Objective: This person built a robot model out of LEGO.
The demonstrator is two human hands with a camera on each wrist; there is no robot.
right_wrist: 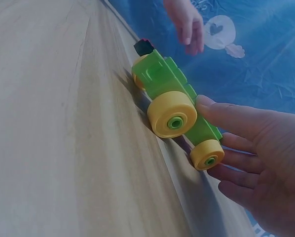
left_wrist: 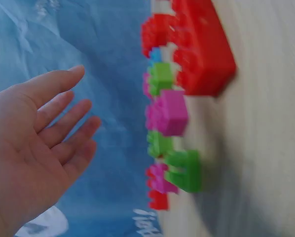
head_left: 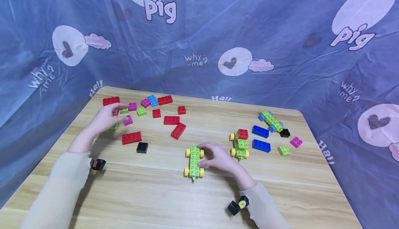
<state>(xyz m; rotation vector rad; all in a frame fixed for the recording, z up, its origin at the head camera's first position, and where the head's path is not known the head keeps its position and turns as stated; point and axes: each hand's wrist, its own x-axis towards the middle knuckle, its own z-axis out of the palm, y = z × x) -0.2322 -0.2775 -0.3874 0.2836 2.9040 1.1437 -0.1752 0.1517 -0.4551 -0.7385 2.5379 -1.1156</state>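
Observation:
My left hand (head_left: 107,117) hovers over a group of small bricks at the table's left, fingers relaxed and nothing in them. In the left wrist view a magenta brick (left_wrist: 173,112), a green brick (left_wrist: 187,170) and a long red brick (left_wrist: 206,52) stand beyond the spread fingers. My right hand (head_left: 218,156) holds a lime-green toy car base (head_left: 194,161) with yellow wheels by its right side. Its thumb rests against the base, and the other fingers are by a wheel (right_wrist: 206,155) in the right wrist view. Four-wheeled, the base carries no bricks on its studs.
Right of my right hand stands a yellow-wheeled car (head_left: 240,146) with green and red bricks stacked on it. Farther right are blue bricks (head_left: 261,145) and a blue-wheeled car base (head_left: 270,120). Red bricks (head_left: 131,137) and a black brick (head_left: 142,147) lie on the left half.

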